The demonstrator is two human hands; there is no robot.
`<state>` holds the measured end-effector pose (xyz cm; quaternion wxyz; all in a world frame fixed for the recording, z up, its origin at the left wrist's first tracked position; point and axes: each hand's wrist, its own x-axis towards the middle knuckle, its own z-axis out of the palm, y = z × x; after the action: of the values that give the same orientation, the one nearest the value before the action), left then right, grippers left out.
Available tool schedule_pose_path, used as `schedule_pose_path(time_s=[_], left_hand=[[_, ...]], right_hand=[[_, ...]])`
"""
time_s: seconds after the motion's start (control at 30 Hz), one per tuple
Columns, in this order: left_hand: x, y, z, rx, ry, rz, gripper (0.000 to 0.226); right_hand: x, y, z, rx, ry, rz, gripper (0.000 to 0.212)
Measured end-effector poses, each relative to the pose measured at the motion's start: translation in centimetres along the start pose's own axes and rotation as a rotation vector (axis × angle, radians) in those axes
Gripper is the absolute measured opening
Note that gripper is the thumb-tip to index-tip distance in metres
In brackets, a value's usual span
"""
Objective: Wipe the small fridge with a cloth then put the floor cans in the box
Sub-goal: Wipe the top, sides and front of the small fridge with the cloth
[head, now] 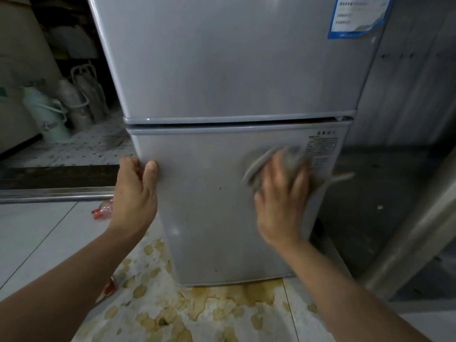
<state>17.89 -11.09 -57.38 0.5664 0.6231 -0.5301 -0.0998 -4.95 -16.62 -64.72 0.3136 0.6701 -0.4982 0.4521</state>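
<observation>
A small grey two-door fridge [222,70] fills the middle of the view. My left hand [134,193] grips the left edge of its lower door [204,213], thumb on the front and fingers curled round the side. My right hand [281,198] presses a grey cloth [288,159] flat against the right half of that door, and both are blurred by motion. On the floor to the left lies a clear plastic bottle with a red label [102,209]. A red can [109,288] peeks out from behind my left forearm. No box shows.
Brown stains [222,307] cover the white floor tiles in front of the fridge. Several thermos flasks [49,112] stand at the back left beyond a metal threshold rail [56,195]. A steel cabinet [407,95] stands close on the fridge's right.
</observation>
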Motion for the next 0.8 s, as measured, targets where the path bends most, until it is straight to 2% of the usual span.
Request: schedule_pose_path(time_s=[0.07, 0.13, 0.2, 0.27, 0.37, 0.43, 0.5, 0.57, 0.63, 0.73, 0.8], left_hand=[[0.2, -0.3, -0.1, 0.003, -0.028, 0.017, 0.024], [0.3, -0.6, -0.4, 0.007, -0.049, 0.03, 0.026], [0.3, -0.7, -0.5, -0.001, -0.075, 0.036, 0.028], [0.3, -0.7, -0.4, -0.012, -0.075, 0.035, 0.029], [0.3, -0.7, -0.1, -0.021, -0.052, 0.02, 0.028], [0.3, -0.7, -0.1, -0.015, -0.03, 0.022, 0.03], [0.3, -0.7, -0.4, 0.0, -0.019, 0.01, 0.034], [0.5, -0.4, -0.5, -0.004, -0.045, -0.006, 0.036], [0.4, -0.4, -0.9, -0.031, -0.082, -0.025, 0.03], [-0.5, -1.3, -1.3, 0.031, -0.128, -0.061, 0.011], [-1.2, -2.0, -1.9, 0.096, -0.16, -0.099, 0.018]], right_hand=[[-4.2, 0.3, 0.8, -0.057, -0.146, -0.329, 0.072], [-5.3, 1.2, 0.9, -0.072, -0.168, -0.433, 0.083], [-3.7, 1.5, 0.3, -0.037, -0.158, -0.452, 0.087], [0.4, 0.8, -0.5, 0.032, -0.061, -0.427, 0.08], [5.6, -0.8, -0.8, 0.011, 0.092, -0.294, 0.061], [5.7, -2.0, -0.5, -0.004, 0.108, -0.223, 0.06], [3.3, -2.9, 0.1, -0.039, 0.059, -0.317, 0.059], [0.7, -2.7, 0.6, -0.084, -0.057, -0.551, 0.056], [-0.4, -2.4, 0.7, -0.067, -0.167, -0.684, 0.054], [-0.1, -2.3, -0.5, -0.051, -0.21, -0.696, 0.063], [2.1, -2.9, -1.4, -0.02, -0.154, -0.668, 0.066]])
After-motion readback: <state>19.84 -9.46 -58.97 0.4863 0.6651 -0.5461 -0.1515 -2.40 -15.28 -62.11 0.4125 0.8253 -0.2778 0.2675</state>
